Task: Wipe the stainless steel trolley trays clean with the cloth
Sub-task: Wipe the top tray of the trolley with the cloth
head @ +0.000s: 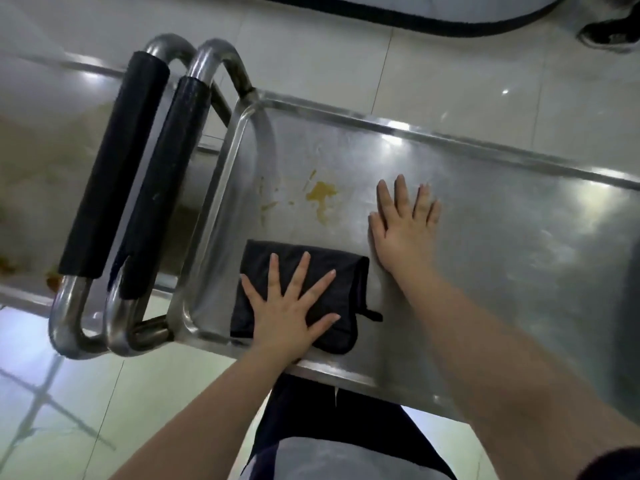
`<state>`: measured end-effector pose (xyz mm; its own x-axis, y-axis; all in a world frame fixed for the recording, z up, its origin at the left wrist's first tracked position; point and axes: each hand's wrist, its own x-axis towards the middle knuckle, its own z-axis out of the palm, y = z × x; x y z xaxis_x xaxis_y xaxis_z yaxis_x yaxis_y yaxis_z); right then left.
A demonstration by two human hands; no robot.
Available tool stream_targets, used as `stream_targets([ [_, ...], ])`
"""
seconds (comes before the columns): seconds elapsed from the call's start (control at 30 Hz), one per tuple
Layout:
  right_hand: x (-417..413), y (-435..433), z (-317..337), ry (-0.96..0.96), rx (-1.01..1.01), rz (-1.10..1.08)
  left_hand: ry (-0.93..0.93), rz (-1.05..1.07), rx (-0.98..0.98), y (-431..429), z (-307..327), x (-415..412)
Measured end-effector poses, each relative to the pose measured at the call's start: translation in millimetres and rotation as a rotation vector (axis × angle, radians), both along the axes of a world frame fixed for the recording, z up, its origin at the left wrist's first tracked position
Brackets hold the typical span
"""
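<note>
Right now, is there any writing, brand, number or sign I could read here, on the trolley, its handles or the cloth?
No text can be read anywhere in this view.
Steel tray: only glare and yellowish stains, no marking.
Black cloth under the left hand: its small tab shows no lettering.
Black handle grips: plain.

Pale glossy floor tiles (450,64) lie around; a black shoe (611,34) stands far right, near a white, dark-edged object (415,8)
</note>
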<state>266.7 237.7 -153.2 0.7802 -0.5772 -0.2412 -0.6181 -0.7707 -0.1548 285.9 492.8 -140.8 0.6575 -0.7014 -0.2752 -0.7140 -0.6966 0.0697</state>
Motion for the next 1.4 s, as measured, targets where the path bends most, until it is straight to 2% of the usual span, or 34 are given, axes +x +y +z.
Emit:
stream_targets([
  [0.2,0.3,2.5,-1.1,-0.033,-0.019,-0.008,-0.048,0.071,-0.023,-96.0,-7.5,131.4],
  [0.33,1.9,1.5,-2.7,-0.049,-0.035,-0.016,-0.012,0.024,-0.001,-150.6,-6.3,196.3],
  [0.47,3.3,0.6,-4.1,-0.06,-0.025,-0.028,-0.033,-0.032,-0.002,-131.0,-7.3,180.1],
  [0.7,5.2,-1.4,1.6,0.013,0.005,-0.02,0.016,-0.113,-0.062,2.0,-1.5,40.9],
  [0.8,4.7,-1.5,2.5,0.039,0.007,-0.011,0.046,-0.112,-0.049,26.7,0.1,18.2],
  [1.0,1.9,0.0,1.7,0.012,-0.051,0.078,-0.027,0.084,-0.056,-51.9,-1.4,105.9],
  [1.2,1.3,-1.8,-4.6,0.033,-0.077,0.088,-0.015,0.114,-0.009,-132.8,-5.2,221.1],
  [1.4,2.9,-1.7,-3.0,0.006,-0.042,0.049,-0.009,0.129,-0.037,-108.5,-1.0,203.6],
])
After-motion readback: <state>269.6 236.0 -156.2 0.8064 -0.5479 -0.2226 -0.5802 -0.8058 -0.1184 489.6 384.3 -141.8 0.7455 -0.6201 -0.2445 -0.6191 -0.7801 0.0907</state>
